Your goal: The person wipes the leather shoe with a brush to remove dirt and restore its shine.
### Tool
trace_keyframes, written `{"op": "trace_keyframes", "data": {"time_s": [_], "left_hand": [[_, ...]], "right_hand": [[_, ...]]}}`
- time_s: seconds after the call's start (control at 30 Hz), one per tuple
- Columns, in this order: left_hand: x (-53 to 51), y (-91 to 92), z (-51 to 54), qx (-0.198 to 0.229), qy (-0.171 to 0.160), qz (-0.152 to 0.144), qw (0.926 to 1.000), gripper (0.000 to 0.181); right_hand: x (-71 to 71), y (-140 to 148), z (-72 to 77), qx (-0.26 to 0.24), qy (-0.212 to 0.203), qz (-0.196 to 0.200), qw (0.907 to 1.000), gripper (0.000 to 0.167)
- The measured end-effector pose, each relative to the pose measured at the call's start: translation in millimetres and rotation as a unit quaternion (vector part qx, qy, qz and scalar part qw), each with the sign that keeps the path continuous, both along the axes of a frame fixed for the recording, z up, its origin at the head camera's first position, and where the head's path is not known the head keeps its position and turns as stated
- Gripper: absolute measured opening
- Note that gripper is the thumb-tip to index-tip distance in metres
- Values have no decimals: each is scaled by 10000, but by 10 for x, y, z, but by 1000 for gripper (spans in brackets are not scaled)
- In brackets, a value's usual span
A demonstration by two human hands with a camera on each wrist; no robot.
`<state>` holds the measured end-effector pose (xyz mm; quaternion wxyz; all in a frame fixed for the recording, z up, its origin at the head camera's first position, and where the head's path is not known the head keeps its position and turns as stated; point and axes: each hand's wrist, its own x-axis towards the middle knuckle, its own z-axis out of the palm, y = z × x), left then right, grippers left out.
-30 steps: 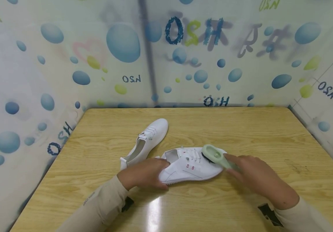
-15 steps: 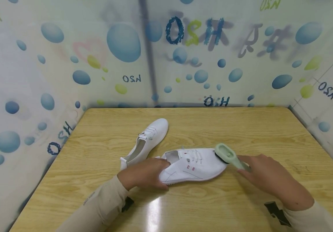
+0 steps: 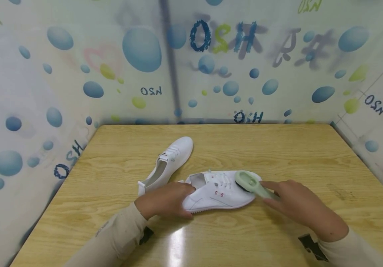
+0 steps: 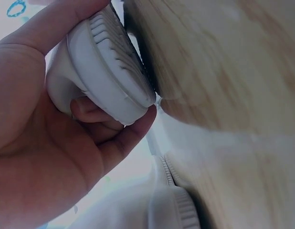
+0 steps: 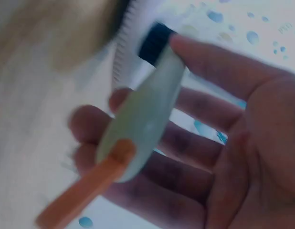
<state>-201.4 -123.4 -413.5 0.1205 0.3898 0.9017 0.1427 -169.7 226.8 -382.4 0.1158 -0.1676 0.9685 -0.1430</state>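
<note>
A white lace-up shoe [image 3: 211,198] with red letters on its side lies on the table, toe to the right. My left hand [image 3: 169,200] grips its heel; in the left wrist view the fingers curl round the heel [image 4: 104,71] from both sides. My right hand [image 3: 294,202] holds a pale green brush [image 3: 249,181] by its handle, the dark bristles against the upper near the toe. In the right wrist view, fingers wrap the brush handle [image 5: 142,114], and an orange strap [image 5: 85,191] hangs from its end.
A second white shoe [image 3: 171,159] lies behind and left of the first, toe pointing away. Both stand on a wood-grain table [image 3: 261,144]. Walls [image 3: 184,89] with blue and green spots enclose the table at the back and sides.
The brush in my right hand slid right to the toe tip, then came back left toward the laces. My left hand and both shoes stay in place.
</note>
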Motion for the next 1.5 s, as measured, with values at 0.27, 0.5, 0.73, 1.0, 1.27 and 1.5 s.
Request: {"op": "trace_keyframes", "data": {"time_s": [0.27, 0.5, 0.73, 1.0, 1.27, 1.5], "left_hand": [[-1, -1, -17, 13, -6, 21, 10000, 34], [-3, 3, -13, -19, 14, 2, 10000, 35], [3, 10, -4, -35, 53, -2, 10000, 35], [-5, 12, -15, -45, 88, -7, 10000, 35], [4, 7, -8, 28, 70, -42, 10000, 35], [7, 12, 13, 22, 29, -23, 10000, 33]], "right_hand": [[-52, -73, -72, 105, 723, -183, 9972, 55], [-22, 20, -62, 230, 698, -170, 9971, 33], [19, 96, -39, 185, 189, -71, 9996, 21], [65, 88, 3, 85, -454, 95, 9989, 40], [62, -43, -65, 388, 166, 288, 9987, 56], [44, -50, -98, 484, 708, 88, 9963, 64]]}}
